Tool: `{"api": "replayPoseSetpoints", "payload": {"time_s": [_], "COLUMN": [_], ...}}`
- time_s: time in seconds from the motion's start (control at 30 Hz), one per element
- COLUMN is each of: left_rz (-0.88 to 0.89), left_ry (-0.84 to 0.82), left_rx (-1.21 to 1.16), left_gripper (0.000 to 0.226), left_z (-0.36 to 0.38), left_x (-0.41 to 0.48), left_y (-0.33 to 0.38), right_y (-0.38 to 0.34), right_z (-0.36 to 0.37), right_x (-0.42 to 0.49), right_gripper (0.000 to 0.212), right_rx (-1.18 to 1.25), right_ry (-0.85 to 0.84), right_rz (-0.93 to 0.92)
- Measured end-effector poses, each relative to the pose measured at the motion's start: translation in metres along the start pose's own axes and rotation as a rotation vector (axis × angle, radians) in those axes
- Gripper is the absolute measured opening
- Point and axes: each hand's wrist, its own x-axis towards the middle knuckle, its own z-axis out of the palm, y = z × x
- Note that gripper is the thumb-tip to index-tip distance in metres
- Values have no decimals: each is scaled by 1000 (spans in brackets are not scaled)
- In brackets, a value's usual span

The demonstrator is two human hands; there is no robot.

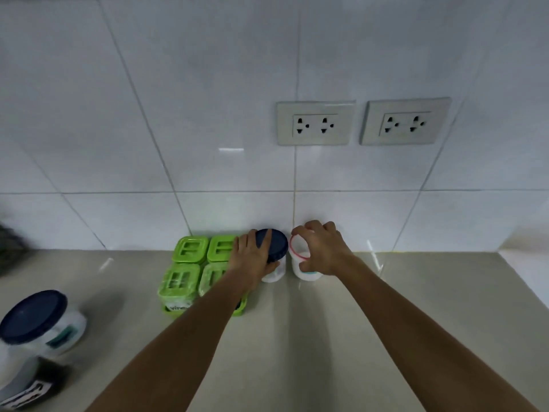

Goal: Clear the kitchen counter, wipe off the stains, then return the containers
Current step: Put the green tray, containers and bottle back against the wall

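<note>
Nearby, at the left edge of the pale beige worktop (297, 322), stands a white plastic jar with a dark blue lid (38, 319). By the white tiled wall (178, 114) sit four green-lidded square containers (190, 263). Just beside them, the left hand (252, 257) clasps a second blue-lidded white jar (277, 243), fingers (266, 237) over its lid. The right hand (322, 248) grips a red-rimmed white tub (297, 258), its fingers curled round the rim.

bare forearms (184, 331) lead to bare left hand (251, 258) and right hand (325, 248).
</note>
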Motion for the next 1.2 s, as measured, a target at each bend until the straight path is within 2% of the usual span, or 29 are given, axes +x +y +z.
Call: {"api": "replayPoseSetpoints", "payload": {"time_s": [0.2,0.37,0.5,0.63,0.7,0.93,1.2], "left_rz": [-23,-16,-65,-189,-260,-533,-662], "left_ry": [-48,-127,-60,-49,-31,75,68], "left_rx": [42,17,-79,-101,-119,-209,-232], "left_gripper": [77,81,72,69,67,58,53], "left_z": [0,-13,-29,-39,-42,-49,-49], "left_x": [6,-8,-39,-108,-141,-257,-311], "left_y": [5,1,-15,-70,-100,-208,-290], "right_y": [2,-6,-28,-101,-143,-285,-381], "right_z": [11,5,-11,-21,-22,-6,10], "right_x": [-4,-10,-23,-29,-33,-47,-34], "right_gripper": [74,81,73,62,59,65,66], "right_rx": [112,-103,-170,-200,-194,-146,-147], "right_ry": [23,-72,-50,23,6,-67,-160], "right_rz": [-7,38,76,-108,-182,-404,-483]}}
